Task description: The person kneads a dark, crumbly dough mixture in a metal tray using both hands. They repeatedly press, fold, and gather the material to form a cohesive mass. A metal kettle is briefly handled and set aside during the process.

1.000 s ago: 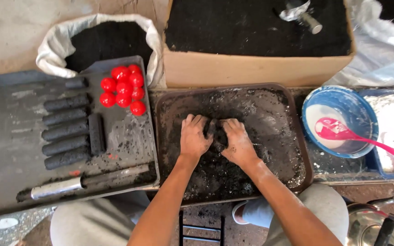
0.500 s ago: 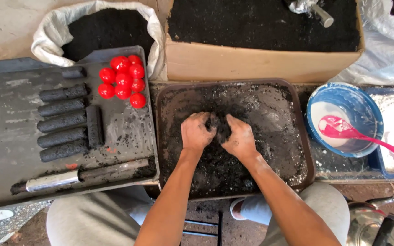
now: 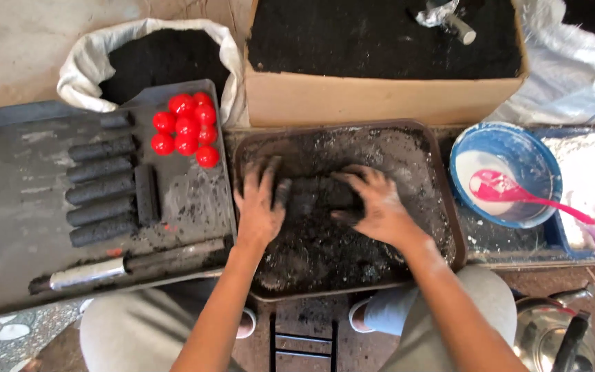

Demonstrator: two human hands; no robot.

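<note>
Hands first: our left hand and right hand now lie spread, fingers wide and flat, on a lump of dark paste in the middle of the brown tray. Half a second ago both were cupped tight round that paste, and a second ago they were pressed close together over it; now we have them apart, one at each end. We judge that the squeezing has given way to pressing or rolling the mass out into a log.

From the head camera the paste lies between our palms, touching both, resting on the tray's sooty bottom. Its long axis seems to run left to right across the tray, pointing from one palm toward the other, though black on black makes its edges hard to tell.

On the grey board to our left, finished black rolls lie with the same left-to-right axis, one short piece standing crosswise beside them, near the red balls. A metal tube lies along the board's near edge.
</note>
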